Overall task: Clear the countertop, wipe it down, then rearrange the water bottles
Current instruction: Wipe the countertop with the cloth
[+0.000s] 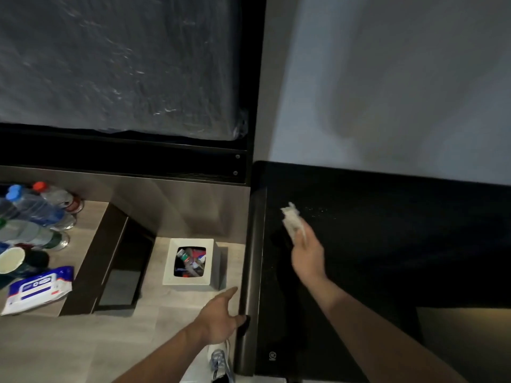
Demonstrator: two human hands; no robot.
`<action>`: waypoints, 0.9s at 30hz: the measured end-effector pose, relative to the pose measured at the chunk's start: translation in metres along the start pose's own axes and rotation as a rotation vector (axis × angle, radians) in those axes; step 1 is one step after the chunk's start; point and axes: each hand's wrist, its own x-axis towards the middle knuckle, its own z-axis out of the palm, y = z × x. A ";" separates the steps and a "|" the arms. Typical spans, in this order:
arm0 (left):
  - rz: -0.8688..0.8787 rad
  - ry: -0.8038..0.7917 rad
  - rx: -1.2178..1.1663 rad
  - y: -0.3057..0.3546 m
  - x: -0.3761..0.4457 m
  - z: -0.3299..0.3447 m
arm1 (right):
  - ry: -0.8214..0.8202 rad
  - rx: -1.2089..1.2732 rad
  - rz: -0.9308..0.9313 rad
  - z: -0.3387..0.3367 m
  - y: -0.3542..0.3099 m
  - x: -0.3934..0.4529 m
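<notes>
The black glossy countertop (387, 258) fills the right side. My right hand (307, 254) reaches over it and grips a crumpled white wipe (291, 219), which is held against or just above the surface. A few pale specks lie on the counter to the right of the wipe. My left hand (219, 317) rests at the counter's rounded left edge (250, 272) with its fingers extended and holds nothing. Several water bottles (41, 205) with blue and red caps are clustered at the far left on the wood-look floor.
A white square bin (168, 262) holding rubbish stands on the floor beside the counter. A pack of wet wipes (38, 288) and a paper cup (11, 259) lie near the bottles. A dark step (110, 261) sits between them. My white shoe (219, 360) shows below.
</notes>
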 end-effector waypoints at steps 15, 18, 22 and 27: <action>0.035 0.117 -0.149 0.018 0.031 0.036 | 0.009 -0.622 -0.019 -0.013 0.103 0.003; 0.013 0.108 -0.236 0.003 0.029 0.040 | 0.027 -0.538 -0.056 0.042 0.082 -0.033; -0.030 0.078 -0.467 -0.026 0.025 0.045 | -0.019 -0.225 0.044 0.107 0.030 -0.062; -0.077 0.003 -0.464 -0.046 0.007 0.049 | -0.197 0.106 0.118 0.152 -0.038 -0.059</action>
